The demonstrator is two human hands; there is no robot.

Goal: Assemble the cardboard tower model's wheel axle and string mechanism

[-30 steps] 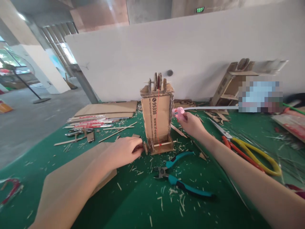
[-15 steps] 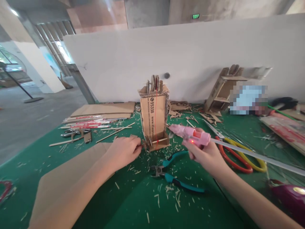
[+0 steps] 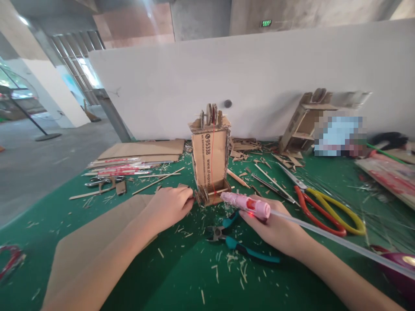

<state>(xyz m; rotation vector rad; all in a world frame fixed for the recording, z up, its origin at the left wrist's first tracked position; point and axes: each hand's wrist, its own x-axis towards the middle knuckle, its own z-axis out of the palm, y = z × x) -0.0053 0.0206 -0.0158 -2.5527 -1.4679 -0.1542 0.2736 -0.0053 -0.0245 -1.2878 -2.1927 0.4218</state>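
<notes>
An upright cardboard tower [image 3: 207,160] stands on the green table, with cardboard discs [image 3: 211,113] on its top and a red string down its front. At its base is an open box section crossed by a thin wooden stick, with small cardboard discs [image 3: 203,194] on the left side. My left hand [image 3: 171,205] is closed beside these lower discs; what its fingertips hold is hidden. My right hand [image 3: 272,229] grips a pink hot glue gun [image 3: 246,204], its nozzle at the box's right front. A long glue stick [image 3: 311,226] trails from its back.
Teal-handled cutting pliers [image 3: 243,246] lie before the tower. Large scissors [image 3: 319,207], tweezers [image 3: 275,188] and a pencil [image 3: 238,178] lie to the right. A cardboard sheet [image 3: 94,242] is under my left arm. Another cardboard tower [image 3: 296,123] leans against the white panel [image 3: 155,90].
My right hand has brought the glue gun left and down, from beside the tower to the front of its base. My left hand stays by the lower discs.
</notes>
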